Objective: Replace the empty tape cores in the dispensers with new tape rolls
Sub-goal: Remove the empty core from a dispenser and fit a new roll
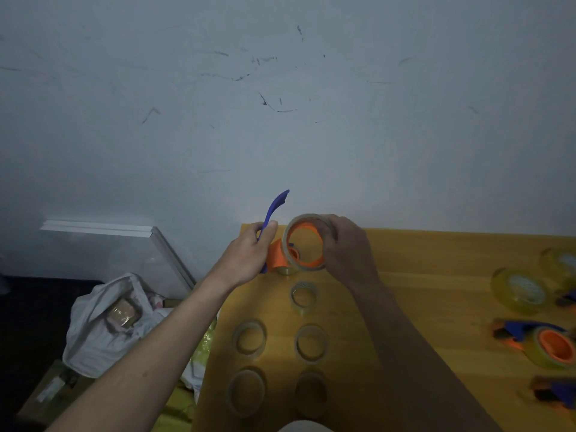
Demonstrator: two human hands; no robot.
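While the left hand grips the blue plastic handle of an orange-hubbed tape dispenser above the yellow wooden table, the right hand curls round a thin tape ring at its hub. Five bare translucent cores lie below; at right sit yellowish full rolls and a loaded dispenser, so the job seems midway
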